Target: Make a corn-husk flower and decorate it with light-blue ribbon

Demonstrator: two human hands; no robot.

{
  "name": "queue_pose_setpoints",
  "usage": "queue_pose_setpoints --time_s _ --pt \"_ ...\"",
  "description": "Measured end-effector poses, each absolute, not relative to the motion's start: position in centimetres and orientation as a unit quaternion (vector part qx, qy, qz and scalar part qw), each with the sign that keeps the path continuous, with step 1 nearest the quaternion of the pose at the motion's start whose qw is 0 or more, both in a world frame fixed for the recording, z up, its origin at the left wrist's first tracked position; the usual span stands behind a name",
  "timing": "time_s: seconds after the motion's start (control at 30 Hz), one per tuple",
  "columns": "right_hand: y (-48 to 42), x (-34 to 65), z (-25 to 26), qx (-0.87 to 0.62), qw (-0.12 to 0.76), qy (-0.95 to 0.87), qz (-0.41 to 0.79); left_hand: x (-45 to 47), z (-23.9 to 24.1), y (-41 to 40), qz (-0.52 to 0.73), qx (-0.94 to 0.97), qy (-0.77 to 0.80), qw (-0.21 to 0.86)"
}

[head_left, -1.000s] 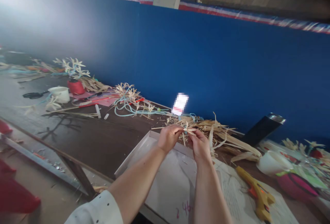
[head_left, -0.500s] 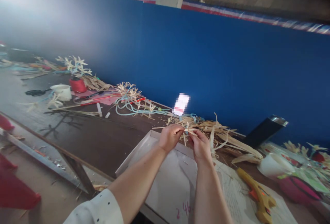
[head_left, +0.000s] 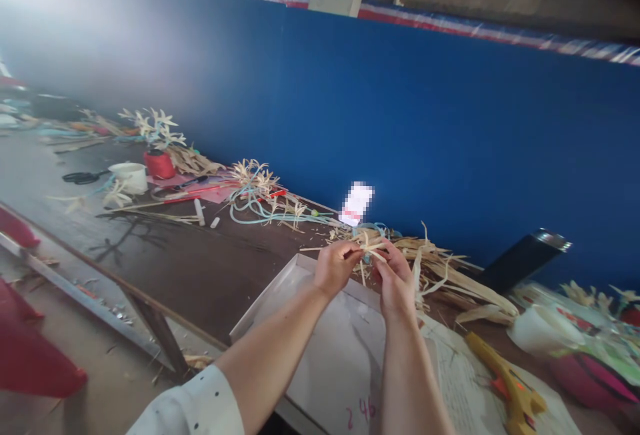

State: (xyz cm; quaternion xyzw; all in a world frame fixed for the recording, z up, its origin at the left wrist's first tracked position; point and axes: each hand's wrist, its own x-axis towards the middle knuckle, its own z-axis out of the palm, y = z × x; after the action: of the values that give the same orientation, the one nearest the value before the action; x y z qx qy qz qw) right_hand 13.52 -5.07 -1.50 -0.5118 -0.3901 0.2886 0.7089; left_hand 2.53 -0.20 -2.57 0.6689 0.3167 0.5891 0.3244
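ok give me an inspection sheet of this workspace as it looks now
surface: dark brown table, a shallow pale tray at its near edge, below the hands
job's things: straw piece, held above the tray's far rim
clutter: husk pile, yellow glue gun, black flask, white cup, scissors, red spool
hands: left hand and right hand both pinch the straw piece
cables: no power cable seen; light blue cord looped on the table
surroundings: blue wall behind the table
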Motion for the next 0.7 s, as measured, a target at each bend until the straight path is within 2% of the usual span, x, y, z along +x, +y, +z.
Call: queue_pose_setpoints --time_s 0.17,0.4,0.7 --pt "-5.2 12.8 -1.3 -0.492 0.697 -0.429 0.296 2.8 -3.0 0.0 0.590 0.647 0.310 0.370" --pt "-5.1 12.6 -1.5 -0.490 0.693 -0.443 0.290 2.8 -3.0 -0.2 0.584 0.678 0.312 0.320" --pt "-5.2 12.0 -1.2 -0.489 0.708 -0.454 0.232 2.6 -2.7 -0.5 0.570 0.695 0.305 0.315"
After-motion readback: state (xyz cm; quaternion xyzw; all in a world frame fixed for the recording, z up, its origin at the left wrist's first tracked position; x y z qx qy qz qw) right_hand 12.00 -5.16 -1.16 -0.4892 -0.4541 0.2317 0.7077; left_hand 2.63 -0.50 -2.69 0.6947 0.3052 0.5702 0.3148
